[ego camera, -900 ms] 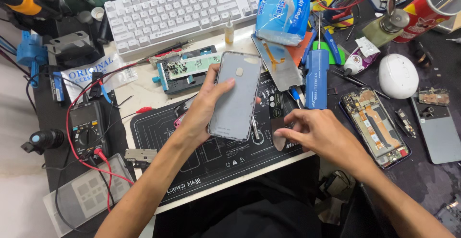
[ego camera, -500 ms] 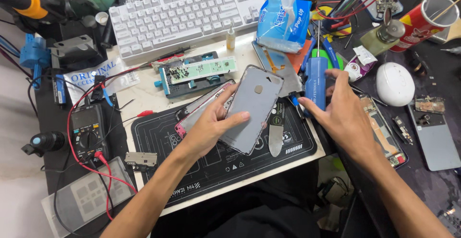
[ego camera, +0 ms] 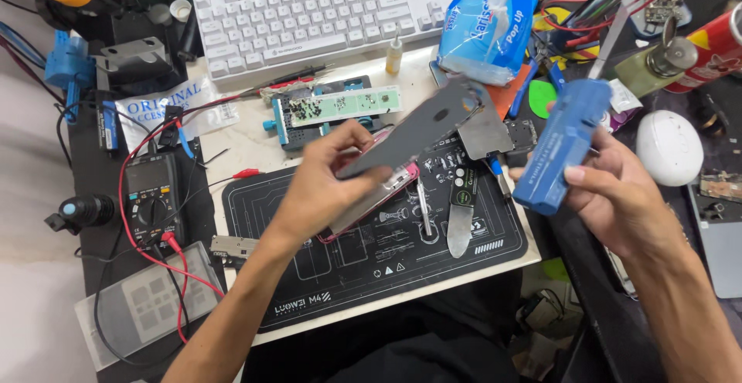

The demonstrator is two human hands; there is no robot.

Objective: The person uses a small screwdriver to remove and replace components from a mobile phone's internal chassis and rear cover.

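Blue tool [ego camera: 562, 146] now raised, tip up-right

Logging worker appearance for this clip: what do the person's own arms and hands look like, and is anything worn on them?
Both forearms are bare up to the frame edge: no sleeves show. The left hand and right hand wear no gloves; no rings, watch or wrist strap are visible. No cables or markings on either arm.

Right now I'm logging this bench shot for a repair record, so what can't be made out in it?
- Head view: the phone in the left hand is motion-blurred and edge-on; its front face is unseen.
- The blue tool in the right hand: the palm covers its lower end.
- The red can is cut off by the right edge.
- The screws on the green tray are too small to count.
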